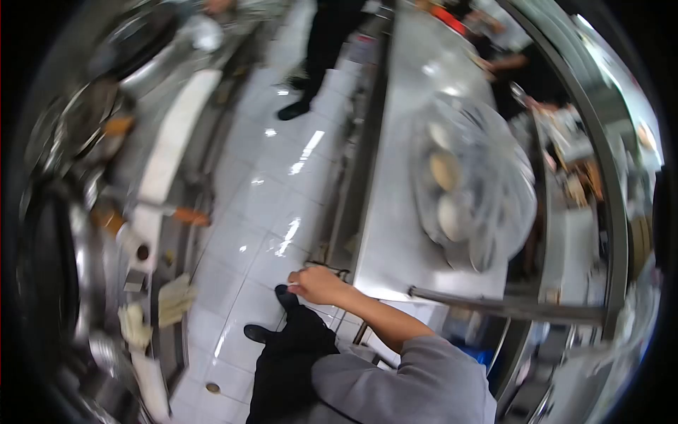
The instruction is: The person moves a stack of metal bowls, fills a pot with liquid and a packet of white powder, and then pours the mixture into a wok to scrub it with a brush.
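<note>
My right hand (pixel 319 284) is low in the middle of the head view, at the end of a bare forearm. Its fingers are curled closed. A small whitish bit shows at the fingertips, too small and blurred to name. Just right of the hand is the near corner of a steel table (pixel 385 244). On that table lies a clear plastic bag (pixel 498 191) with several pale, rounded pieces (pixel 445 172) in it. My left hand is out of view.
A tiled floor aisle (pixel 247 233) runs between the table and a counter on the left. An orange-handled tool (pixel 191 215) and cloths (pixel 176 300) lie along that counter's edge. A person's dark-trousered leg (pixel 321 56) stands ahead; another person's arm (pixel 510 62) is beyond the table.
</note>
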Action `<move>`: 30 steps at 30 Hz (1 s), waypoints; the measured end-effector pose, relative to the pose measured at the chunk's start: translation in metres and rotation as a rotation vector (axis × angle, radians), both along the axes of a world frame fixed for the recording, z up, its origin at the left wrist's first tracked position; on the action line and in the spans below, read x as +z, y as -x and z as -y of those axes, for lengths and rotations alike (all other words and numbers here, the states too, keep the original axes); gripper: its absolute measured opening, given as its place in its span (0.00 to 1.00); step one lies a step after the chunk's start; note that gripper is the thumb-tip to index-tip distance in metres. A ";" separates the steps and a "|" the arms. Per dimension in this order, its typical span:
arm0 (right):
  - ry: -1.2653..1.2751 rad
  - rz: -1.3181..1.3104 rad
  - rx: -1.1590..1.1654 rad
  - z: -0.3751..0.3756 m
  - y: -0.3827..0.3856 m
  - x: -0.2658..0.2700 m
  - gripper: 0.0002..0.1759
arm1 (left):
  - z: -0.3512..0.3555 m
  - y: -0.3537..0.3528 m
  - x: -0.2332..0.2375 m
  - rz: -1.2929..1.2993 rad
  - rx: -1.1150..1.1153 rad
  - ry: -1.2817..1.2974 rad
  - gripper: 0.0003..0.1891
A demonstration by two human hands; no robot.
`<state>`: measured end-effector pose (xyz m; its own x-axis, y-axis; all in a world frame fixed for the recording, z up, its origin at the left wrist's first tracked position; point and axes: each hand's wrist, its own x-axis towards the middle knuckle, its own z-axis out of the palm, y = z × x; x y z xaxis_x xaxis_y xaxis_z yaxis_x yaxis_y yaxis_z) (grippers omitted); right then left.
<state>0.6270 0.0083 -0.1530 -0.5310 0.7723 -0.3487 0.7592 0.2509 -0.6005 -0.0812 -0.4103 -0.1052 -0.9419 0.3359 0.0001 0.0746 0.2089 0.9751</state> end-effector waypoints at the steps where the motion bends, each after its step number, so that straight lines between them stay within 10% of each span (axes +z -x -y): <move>1: 0.029 0.050 0.030 -0.007 0.008 0.011 0.14 | 0.030 0.004 0.002 0.112 -0.010 -0.124 0.27; 12: 0.016 -0.136 0.409 -0.002 0.112 0.053 0.14 | 0.134 -0.150 0.108 0.279 0.717 -0.322 0.12; 24: 0.400 -0.401 0.691 0.187 0.412 0.205 0.17 | 0.352 -0.092 -0.064 0.257 1.166 -0.012 0.07; 30: 0.300 -0.225 0.985 0.272 0.544 0.191 0.14 | 0.378 -0.095 -0.068 0.473 1.152 0.077 0.07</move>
